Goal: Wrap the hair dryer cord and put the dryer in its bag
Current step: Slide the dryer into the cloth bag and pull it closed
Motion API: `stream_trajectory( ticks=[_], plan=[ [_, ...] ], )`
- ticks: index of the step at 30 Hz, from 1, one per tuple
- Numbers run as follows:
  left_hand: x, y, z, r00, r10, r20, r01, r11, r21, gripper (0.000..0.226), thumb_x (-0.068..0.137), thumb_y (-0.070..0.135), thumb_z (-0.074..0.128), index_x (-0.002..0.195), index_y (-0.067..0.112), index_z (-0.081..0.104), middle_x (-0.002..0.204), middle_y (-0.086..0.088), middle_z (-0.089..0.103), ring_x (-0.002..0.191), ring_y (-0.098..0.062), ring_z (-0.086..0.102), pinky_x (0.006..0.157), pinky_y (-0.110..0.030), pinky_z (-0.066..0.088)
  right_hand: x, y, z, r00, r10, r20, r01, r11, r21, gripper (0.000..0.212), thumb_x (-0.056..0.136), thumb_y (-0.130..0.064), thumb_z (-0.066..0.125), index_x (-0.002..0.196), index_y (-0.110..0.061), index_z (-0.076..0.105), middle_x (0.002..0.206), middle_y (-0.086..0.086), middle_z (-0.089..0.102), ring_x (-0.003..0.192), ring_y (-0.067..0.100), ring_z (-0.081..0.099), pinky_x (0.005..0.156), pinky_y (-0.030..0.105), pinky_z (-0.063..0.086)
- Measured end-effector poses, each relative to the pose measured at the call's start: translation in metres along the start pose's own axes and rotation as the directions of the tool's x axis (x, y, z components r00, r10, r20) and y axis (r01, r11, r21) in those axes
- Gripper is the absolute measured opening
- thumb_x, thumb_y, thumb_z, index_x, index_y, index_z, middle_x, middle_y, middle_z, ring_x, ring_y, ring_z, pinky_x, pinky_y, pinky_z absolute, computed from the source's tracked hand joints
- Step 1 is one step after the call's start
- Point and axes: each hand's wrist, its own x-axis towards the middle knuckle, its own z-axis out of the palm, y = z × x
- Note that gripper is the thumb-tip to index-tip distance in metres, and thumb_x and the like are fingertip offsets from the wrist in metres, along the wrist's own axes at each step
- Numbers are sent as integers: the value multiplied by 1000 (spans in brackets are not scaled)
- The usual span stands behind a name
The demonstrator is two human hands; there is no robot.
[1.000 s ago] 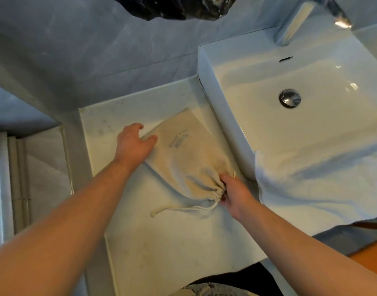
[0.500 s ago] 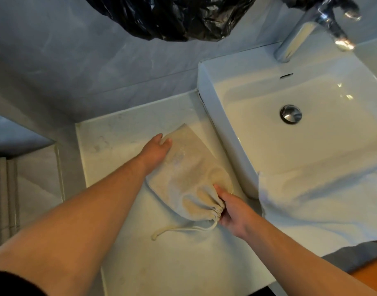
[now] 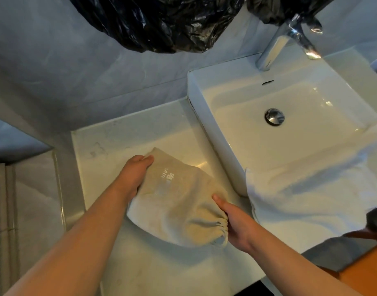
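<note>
Two hands on one beige cloth drawstring bag, which lies on the white marble bench with its long axis running 11 o'clock to 5 o'clock. The left hand is at the bag's closed 11 o'clock end, fingers curled over the corner and gripping the cloth; likely it anchors that end so the bag doesn't slide. The right hand is at the 5 o'clock end, wrapped round the gathered, puckered mouth, with the thumb laid flat on top of the cloth. That reads as pinching the neck closed or about to cinch it. No drawstring visible from here.

The bag bulges through the middle, so the hair dryer is probably inside already. Dryer and cord are not visible, so I can't confirm the wrap. Judged stage: near the end, closing or settling the bag. Pale printed lettering on the bag faces up.

At 2 o'clock from the bag is a white rectangular ceramic sink, its side wall just beside the bag, with a chrome tap at its far rim. A white towel is draped over the sink's near edge, at 3 o'clock from the bag and close to the right hand. A crumpled black plastic sack hangs at 12 o'clock, well apart from the bag.

Risk: the mouth could reopen if the right hand loosens.
</note>
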Motion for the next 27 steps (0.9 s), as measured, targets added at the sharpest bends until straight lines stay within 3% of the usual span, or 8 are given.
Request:
stream_trajectory(
  ticks=[4, 8, 13, 17, 19, 24, 27],
  plan=[
    [-41, 13, 5, 996, 91, -12, -92, 994, -55, 26, 99, 28, 53, 105, 5, 65, 97, -17, 72, 88, -33, 69, 82, -47, 55, -37, -4, -6, 988, -151, 19, 150, 987, 66, 51, 78, -35, 67, 121, -10, 62, 110, 17, 73, 98, 30, 71, 77, 38, 57],
    [-78, 27, 23, 984, 177, 8, -176, 983, -46, 31, 98, 36, 55, 103, 8, 66, 99, -17, 74, 92, -34, 71, 85, -51, 57, -69, -10, -21, 966, -257, -33, 259, 961, 94, 55, 74, -36, 68, 122, -9, 63, 110, 18, 73, 99, 32, 71, 79, 39, 57],
    [-120, 35, 59, 967, 256, 7, -256, 967, 0, 38, 89, 49, 58, 87, 11, 63, 87, -15, 72, 82, -35, 69, 75, -51, 56, -103, -18, -55, 943, -321, -87, 330, 936, 123, 57, 72, -39, 70, 119, -6, 65, 110, 22, 72, 103, 37, 68, 95, 49, 51],
    [-152, 31, 97, 956, 289, -44, -287, 957, 44, 35, 96, 44, 56, 83, 11, 58, 77, -9, 66, 71, -26, 63, 62, -40, 50, -121, -22, -93, 940, -326, -102, 337, 932, 130, 62, 67, -41, 73, 117, -4, 66, 110, 23, 71, 104, 41, 67, 99, 54, 48],
    [-167, 26, 117, 952, 301, -48, -298, 953, 58, 38, 93, 48, 56, 80, 13, 57, 74, -8, 63, 69, -27, 61, 60, -43, 49, -131, -25, -113, 936, -335, -111, 347, 928, 133, 64, 65, -41, 73, 117, -4, 66, 110, 24, 71, 105, 41, 66, 100, 56, 46],
    [-195, 22, 186, 960, 279, 5, -278, 955, 104, 60, 74, 67, 54, 91, 10, 63, 91, -20, 70, 83, -41, 67, 75, -60, 55, -158, -35, -185, 915, -372, -152, 394, 907, 151, 62, 67, -39, 73, 116, -2, 66, 107, 23, 72, 101, 40, 68, 93, 52, 52],
    [-213, 24, 239, 960, 278, 30, -279, 958, 59, 42, 80, 50, 59, 97, 12, 63, 99, -19, 69, 93, -39, 66, 81, -58, 53, -174, -41, -236, 904, -386, -182, 417, 889, 188, 58, 66, -38, 72, 113, -4, 67, 106, 22, 73, 100, 39, 69, 90, 49, 53]
  ],
)
